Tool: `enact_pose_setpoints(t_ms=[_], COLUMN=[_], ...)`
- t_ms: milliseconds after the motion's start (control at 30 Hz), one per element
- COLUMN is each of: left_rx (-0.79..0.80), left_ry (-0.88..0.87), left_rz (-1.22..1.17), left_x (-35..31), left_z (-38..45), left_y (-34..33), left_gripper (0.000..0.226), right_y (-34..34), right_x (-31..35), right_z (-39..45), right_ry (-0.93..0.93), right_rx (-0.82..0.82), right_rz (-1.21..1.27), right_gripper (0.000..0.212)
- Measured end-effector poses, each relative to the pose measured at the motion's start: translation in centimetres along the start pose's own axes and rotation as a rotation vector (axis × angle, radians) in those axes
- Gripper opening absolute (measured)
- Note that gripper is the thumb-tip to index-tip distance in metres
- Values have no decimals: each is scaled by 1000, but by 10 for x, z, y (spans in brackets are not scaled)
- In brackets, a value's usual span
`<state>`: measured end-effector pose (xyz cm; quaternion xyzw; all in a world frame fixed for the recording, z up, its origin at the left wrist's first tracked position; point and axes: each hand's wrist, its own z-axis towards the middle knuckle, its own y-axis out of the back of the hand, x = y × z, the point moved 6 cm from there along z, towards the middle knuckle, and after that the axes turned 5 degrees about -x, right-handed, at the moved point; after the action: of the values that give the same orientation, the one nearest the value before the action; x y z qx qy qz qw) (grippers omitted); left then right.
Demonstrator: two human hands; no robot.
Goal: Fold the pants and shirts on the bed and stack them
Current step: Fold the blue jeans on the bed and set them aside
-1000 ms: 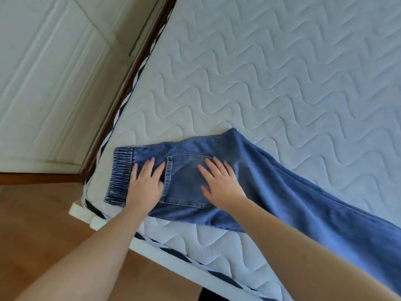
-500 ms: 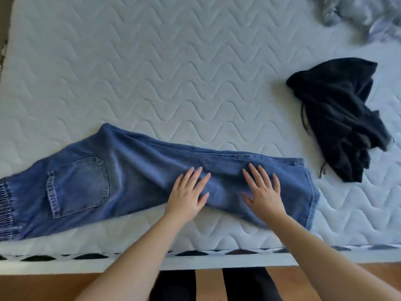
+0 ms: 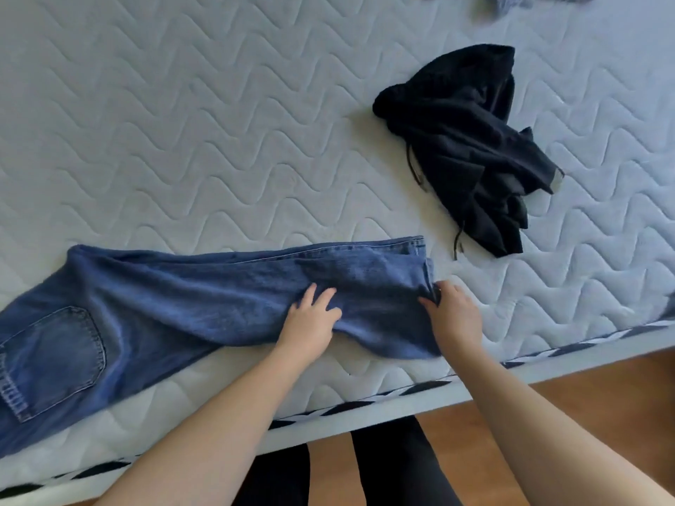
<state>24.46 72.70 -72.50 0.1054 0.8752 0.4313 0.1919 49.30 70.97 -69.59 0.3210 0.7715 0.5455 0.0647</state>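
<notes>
Blue jeans (image 3: 190, 308) lie lengthwise along the near edge of the white quilted mattress (image 3: 219, 122), folded leg on leg, back pocket at the left. My left hand (image 3: 310, 325) grips the near edge of the legs, with fingers on top of the denim. My right hand (image 3: 453, 315) pinches the hem end of the legs, which is bunched and slightly lifted. A crumpled black garment (image 3: 467, 147) with a drawstring lies beyond the hem to the right.
A grey crumpled cloth (image 3: 511, 0) shows at the top edge. The bed's striped near border (image 3: 420, 387) runs in front of me, with wooden floor (image 3: 602, 392) and my dark-clothed legs below it.
Both hands went from lying flat on the jeans' seat to the leg end. Now they have closed on the denim there and the hem end is bunching up.
</notes>
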Motion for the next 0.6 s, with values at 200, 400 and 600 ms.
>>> enact_pose_setpoints(t_ms=[200,400,600], left_rx=[-270,-380,-73], left_ry=[352,619,416], left_rz=[-632,-1529,-1839], left_x=[27,79,130], left_z=[-18,-46,-90], left_y=[35,57,64], left_gripper=[8,18,88], right_y=[29,8,-33], right_x=[38,135,253], right_z=[-29,-82,-136], right_ry=[7,49,95], right_rx=[-61,376,788], right_rz=[345,820,1066], right_gripper=[12,60,59])
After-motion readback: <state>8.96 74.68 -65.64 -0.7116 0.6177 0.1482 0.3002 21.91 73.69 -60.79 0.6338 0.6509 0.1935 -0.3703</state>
